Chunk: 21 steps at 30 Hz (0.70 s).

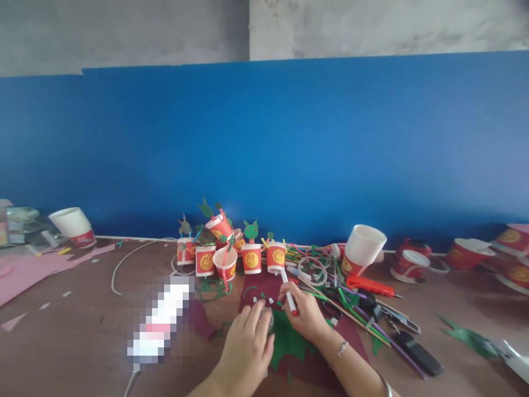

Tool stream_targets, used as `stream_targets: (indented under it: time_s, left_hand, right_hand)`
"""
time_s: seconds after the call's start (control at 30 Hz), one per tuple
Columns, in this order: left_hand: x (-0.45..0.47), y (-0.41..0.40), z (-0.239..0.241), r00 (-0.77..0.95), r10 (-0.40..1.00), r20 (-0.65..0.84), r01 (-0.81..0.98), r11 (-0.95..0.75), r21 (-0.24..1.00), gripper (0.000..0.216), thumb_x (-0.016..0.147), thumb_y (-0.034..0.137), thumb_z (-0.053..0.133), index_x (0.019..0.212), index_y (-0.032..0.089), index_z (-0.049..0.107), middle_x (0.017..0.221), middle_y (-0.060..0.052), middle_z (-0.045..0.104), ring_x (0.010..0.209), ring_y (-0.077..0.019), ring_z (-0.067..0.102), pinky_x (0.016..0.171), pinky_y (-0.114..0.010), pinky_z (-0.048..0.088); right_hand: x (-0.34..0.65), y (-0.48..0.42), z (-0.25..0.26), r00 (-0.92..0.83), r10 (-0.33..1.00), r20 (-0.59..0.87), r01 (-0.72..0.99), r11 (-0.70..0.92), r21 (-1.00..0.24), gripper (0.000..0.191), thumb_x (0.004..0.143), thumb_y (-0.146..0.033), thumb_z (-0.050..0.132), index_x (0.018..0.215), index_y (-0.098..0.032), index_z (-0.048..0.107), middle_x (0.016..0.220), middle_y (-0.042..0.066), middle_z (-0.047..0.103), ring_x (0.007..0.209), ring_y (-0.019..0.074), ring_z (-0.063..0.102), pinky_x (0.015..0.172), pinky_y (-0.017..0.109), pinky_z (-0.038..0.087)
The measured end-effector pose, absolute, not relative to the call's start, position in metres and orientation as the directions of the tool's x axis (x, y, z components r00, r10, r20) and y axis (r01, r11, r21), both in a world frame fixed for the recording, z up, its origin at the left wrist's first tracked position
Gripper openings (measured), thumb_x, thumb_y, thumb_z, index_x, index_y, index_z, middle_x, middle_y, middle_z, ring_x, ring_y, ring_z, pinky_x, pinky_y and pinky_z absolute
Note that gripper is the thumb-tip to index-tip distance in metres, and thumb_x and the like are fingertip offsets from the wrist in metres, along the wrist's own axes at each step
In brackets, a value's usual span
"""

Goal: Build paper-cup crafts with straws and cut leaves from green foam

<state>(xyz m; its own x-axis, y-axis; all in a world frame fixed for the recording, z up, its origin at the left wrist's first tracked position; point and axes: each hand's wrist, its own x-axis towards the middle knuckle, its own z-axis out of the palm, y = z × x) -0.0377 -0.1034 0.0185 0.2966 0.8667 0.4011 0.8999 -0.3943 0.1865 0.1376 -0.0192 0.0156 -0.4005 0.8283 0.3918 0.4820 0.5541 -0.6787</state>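
While the right hand [303,309] grasps a white marker with a red end [290,295], the left hand [249,341] lies over the edge of a green paper sheet [288,343], its fingers at a small round greyish object [271,322]; whether they grip that object or merely rest against it, I cannot tell. The green paper sits low in the middle of the desk [82,342], on top of maroon paper [264,284], with the marker slanting above it towards a row of red paper cups, the nearest being the one with yellow strips [276,257].

The likeliest trouble is crowding. The marker's upper end stands close to that cup, so a careless lift of the wrist could knock it into the decorated cup with the green paper head [252,259] beside it. If the left hand eased off, the green paper might slide on the maroon layer and a stroke would skid. To the right, thin sticks [351,314] lie in a tangle near the forearm; a sweep of the elbow could drag them, and the orange-red utility knife [370,285] among them deserves care in case its blade is exposed.
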Motion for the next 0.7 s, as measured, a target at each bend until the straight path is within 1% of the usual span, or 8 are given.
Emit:
stream_targets:
  time_s: [0.03, 0.1, 0.13, 0.23, 0.33, 0.47, 0.6, 0.7]
  left_hand:
    - [-0.034, -0.107, 0.017, 0.302, 0.881, 0.364, 0.918, -0.372, 0.14, 0.042, 0.082, 0.016, 0.05, 0.124, 0.016, 0.052, 0.127, -0.016, 0.056, 0.104, -0.0296, 0.061, 0.079, -0.041, 0.056]
    - [-0.027, -0.112, 0.011, 0.299, 0.916, 0.266, 0.941, -0.33, 0.08, 0.05, 0.082, 0.017, 0.051, 0.132, 0.013, 0.045, 0.133, -0.019, 0.051, 0.078, -0.0229, 0.069, 0.059, -0.03, 0.059]
    - [-0.023, -0.115, 0.008, 0.291, 0.93, 0.226, 0.949, -0.31, 0.053, 0.054, 0.082, 0.019, 0.053, 0.135, 0.014, 0.042, 0.136, -0.021, 0.047, 0.069, -0.0208, 0.07, 0.053, -0.028, 0.058]
    - [-0.013, -0.119, 0.001, 0.282, 0.947, 0.154, 0.958, -0.286, 0.006, 0.062, 0.081, 0.028, 0.058, 0.138, 0.014, 0.04, 0.139, -0.025, 0.04, 0.058, -0.0204, 0.069, 0.044, -0.027, 0.055]
    - [-0.004, -0.12, 0.001, 0.193, 0.971, 0.138, 0.981, -0.191, -0.028, 0.067, 0.078, 0.034, 0.063, 0.138, 0.017, 0.04, 0.14, -0.026, 0.038, 0.056, -0.0229, 0.068, 0.044, -0.031, 0.055]
    - [0.0, -0.119, 0.003, 0.151, 0.983, 0.101, 0.989, -0.151, -0.01, 0.077, 0.071, 0.04, 0.07, 0.138, 0.017, 0.041, 0.14, -0.026, 0.037, 0.054, -0.0245, 0.067, 0.044, -0.034, 0.055]
    - [-0.001, -0.119, 0.0, 0.168, 0.984, 0.067, 0.986, -0.169, 0.011, 0.08, 0.072, 0.045, 0.068, 0.14, 0.018, 0.037, 0.14, -0.027, 0.036, 0.053, -0.0236, 0.066, 0.044, -0.034, 0.054]
    - [-0.004, -0.121, 0.0, 0.225, 0.974, 0.019, 0.974, -0.225, 0.031, 0.08, 0.077, 0.049, 0.061, 0.143, 0.015, 0.031, 0.143, -0.029, 0.029, 0.053, -0.0238, 0.066, 0.041, -0.033, 0.053]
  right_hand:
    - [0.138, -0.018, 0.014, -0.394, 0.836, 0.383, 0.49, 0.543, -0.682, 0.026, 0.071, -0.006, 0.044, 0.091, -0.022, 0.048, 0.078, 0.001, 0.068, 0.068, 0.0152, 0.065, 0.065, 0.024, 0.048]
    - [0.139, -0.017, 0.012, -0.388, 0.843, 0.371, 0.499, 0.531, -0.685, 0.025, 0.071, -0.008, 0.044, 0.091, -0.022, 0.048, 0.078, 0.001, 0.068, 0.067, 0.0151, 0.065, 0.064, 0.024, 0.049]
    - [0.139, -0.017, 0.011, -0.391, 0.844, 0.368, 0.499, 0.53, -0.685, 0.025, 0.072, -0.008, 0.044, 0.092, -0.022, 0.047, 0.078, 0.001, 0.067, 0.068, 0.0151, 0.065, 0.065, 0.024, 0.049]
    - [0.14, -0.016, 0.012, -0.408, 0.839, 0.359, 0.499, 0.534, -0.683, 0.023, 0.073, -0.009, 0.044, 0.092, -0.022, 0.047, 0.08, 0.002, 0.068, 0.071, 0.0159, 0.066, 0.066, 0.025, 0.05]
    - [0.14, -0.016, 0.013, -0.41, 0.843, 0.348, 0.507, 0.528, -0.682, 0.021, 0.074, -0.011, 0.045, 0.092, -0.022, 0.047, 0.08, 0.003, 0.068, 0.069, 0.0164, 0.066, 0.065, 0.026, 0.051]
    - [0.142, -0.015, 0.012, -0.403, 0.85, 0.34, 0.504, 0.515, -0.693, 0.02, 0.075, -0.012, 0.045, 0.092, -0.023, 0.047, 0.081, 0.003, 0.068, 0.067, 0.0167, 0.067, 0.063, 0.026, 0.052]
    - [0.144, -0.015, 0.01, -0.402, 0.853, 0.335, 0.506, 0.511, -0.695, 0.019, 0.077, -0.013, 0.045, 0.093, -0.023, 0.047, 0.082, 0.004, 0.068, 0.068, 0.017, 0.067, 0.065, 0.027, 0.053]
    - [0.145, -0.015, 0.009, -0.401, 0.854, 0.331, 0.502, 0.507, -0.701, 0.019, 0.077, -0.014, 0.046, 0.094, -0.023, 0.048, 0.083, 0.005, 0.068, 0.069, 0.0171, 0.067, 0.066, 0.028, 0.054]
